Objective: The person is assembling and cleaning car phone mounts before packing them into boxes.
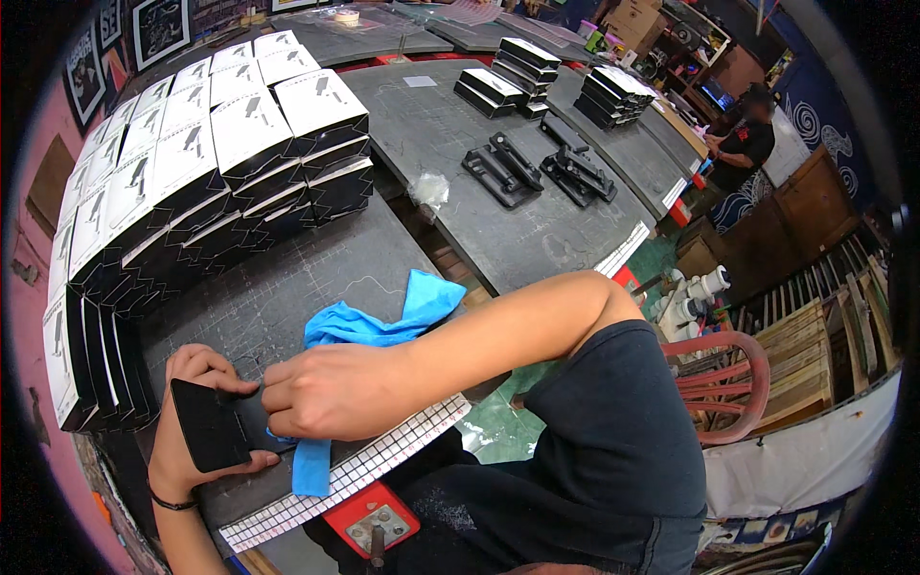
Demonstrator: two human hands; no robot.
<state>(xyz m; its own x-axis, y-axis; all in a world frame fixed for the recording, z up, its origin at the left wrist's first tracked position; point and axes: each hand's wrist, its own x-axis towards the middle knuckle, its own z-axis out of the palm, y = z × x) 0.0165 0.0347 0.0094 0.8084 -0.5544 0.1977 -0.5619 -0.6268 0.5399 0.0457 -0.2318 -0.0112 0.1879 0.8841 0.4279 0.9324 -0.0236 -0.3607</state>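
Fingers and thumb of my left hand (180,450) close around the edges of a flat, black, plate-like piece (206,428), held low over the near left of the dark worktable (369,251). My right hand (321,391) is curled into a loose fist just right of that piece, gripping a blue cloth (311,468). One end of the cloth hangs below the fist, and a larger crumpled part shows beyond the wrist. The fingertips are partly hidden, so whether cloth touches the black piece cannot be made out.
Stacked black-and-white boxes (192,144) fill the table's left side. A second table beyond holds black metal-looking stands (503,172), a clear plastic bundle (429,192) and smaller box stacks (508,81). A red chair (747,383) stands at right; another person (747,139) is farther back.
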